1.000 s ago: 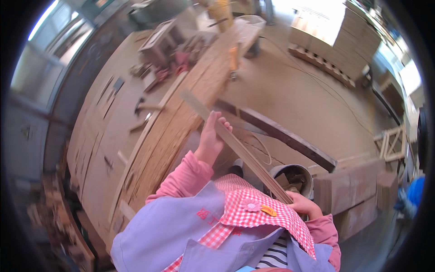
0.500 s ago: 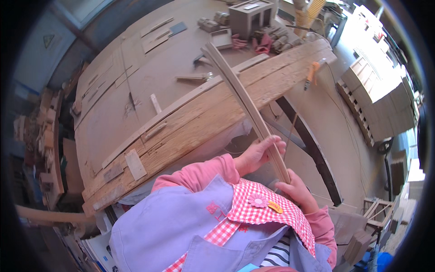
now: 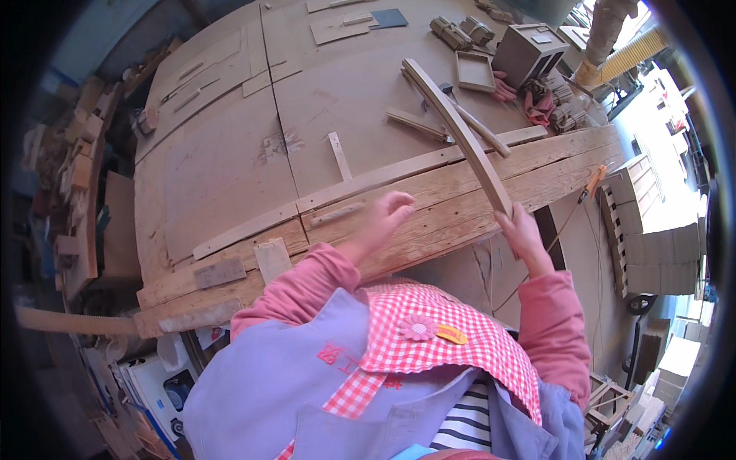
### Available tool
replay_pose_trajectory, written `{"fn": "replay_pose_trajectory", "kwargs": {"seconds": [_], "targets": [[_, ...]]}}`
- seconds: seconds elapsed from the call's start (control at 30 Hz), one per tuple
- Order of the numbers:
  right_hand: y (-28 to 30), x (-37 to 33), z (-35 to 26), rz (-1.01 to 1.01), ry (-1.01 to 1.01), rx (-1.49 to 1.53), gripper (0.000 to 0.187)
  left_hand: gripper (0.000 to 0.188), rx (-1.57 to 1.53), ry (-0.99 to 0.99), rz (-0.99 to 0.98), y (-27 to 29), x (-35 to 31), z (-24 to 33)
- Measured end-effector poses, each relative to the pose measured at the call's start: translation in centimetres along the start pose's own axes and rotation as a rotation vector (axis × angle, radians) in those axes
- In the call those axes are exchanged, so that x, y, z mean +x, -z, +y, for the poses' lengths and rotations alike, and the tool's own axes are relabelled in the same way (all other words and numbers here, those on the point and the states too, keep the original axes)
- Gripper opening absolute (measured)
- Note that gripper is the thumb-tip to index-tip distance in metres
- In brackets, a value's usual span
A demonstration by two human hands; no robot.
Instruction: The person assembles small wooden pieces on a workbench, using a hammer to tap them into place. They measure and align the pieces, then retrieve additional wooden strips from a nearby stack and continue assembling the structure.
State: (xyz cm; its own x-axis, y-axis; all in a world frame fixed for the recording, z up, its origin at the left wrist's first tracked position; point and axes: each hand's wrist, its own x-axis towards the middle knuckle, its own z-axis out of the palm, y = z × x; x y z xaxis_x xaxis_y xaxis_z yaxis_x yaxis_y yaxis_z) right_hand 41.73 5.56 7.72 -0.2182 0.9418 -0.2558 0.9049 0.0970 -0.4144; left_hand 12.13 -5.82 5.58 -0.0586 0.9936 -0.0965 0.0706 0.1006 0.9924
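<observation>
My right hand (image 3: 524, 236) grips the near end of a long, thin wooden strip (image 3: 469, 144). From there the strip slants up to the left across the workbench's front beam and over the tabletop. Apart from it, my left hand (image 3: 387, 220) is over the beam with its fingers loosely stretched and nothing in them. A short rounded wooden stick (image 3: 338, 214) lies on the beam beside that hand. Partly hidden behind the strip is a tool with a round wooden handle (image 3: 484, 132). A short piece of wood (image 3: 416, 125) lies left of the strip.
The thick timber beam (image 3: 429, 215) edges the dusty tabletop (image 3: 230, 153). At the far right stand a small cabinet (image 3: 529, 52), a shallow wooden tray (image 3: 474, 73) and pink gloves (image 3: 540, 108). An orange-handled tool (image 3: 593, 182) hangs at the beam's right end. Stacked boards (image 3: 663, 257) stand beyond.
My left hand has let go of the strip and moved left over the beam. My right hand has carried the strip forward, away from my body. The view has shifted too.
</observation>
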Motion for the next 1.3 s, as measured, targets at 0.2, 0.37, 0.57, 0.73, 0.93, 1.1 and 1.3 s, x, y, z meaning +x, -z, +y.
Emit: {"fn": "replay_pose_trajectory", "kwargs": {"seconds": [0.2,0.37,0.57,0.73,0.93,1.1,1.3], "targets": [[2.3,3.6,-2.4,0.074,0.176,-0.088,0.035,0.027,-0.224,0.128,-0.041,2.8,-1.8,-1.8],[0.3,0.6,-8.6,-0.122,0.076,0.459,0.030,0.034,-0.600,0.157,0.096,2.7,0.2,0.8],[-3.3,-2.8,-13.8,-0.275,0.688,0.279,0.028,0.031,-1.018,0.033,0.350,3.6,3.8,6.0],[-0.5,9.7,-8.7,0.105,0.578,0.305,0.024,0.027,-0.765,-0.011,0.426,8.3,2.6,7.7],[-2.9,22.9,-4.0,0.014,0.602,-0.110,0.025,0.023,-0.473,0.075,0.607,8.2,-0.9,8.6],[-3.5,25.4,-6.2,-0.217,0.507,-0.246,0.044,0.039,-0.481,0.056,0.623,5.6,-4.0,7.8],[-3.1,26.3,-7.7,-0.243,0.577,-0.308,0.040,0.037,-0.369,-0.030,0.611,4.0,-6.4,7.6]]}}
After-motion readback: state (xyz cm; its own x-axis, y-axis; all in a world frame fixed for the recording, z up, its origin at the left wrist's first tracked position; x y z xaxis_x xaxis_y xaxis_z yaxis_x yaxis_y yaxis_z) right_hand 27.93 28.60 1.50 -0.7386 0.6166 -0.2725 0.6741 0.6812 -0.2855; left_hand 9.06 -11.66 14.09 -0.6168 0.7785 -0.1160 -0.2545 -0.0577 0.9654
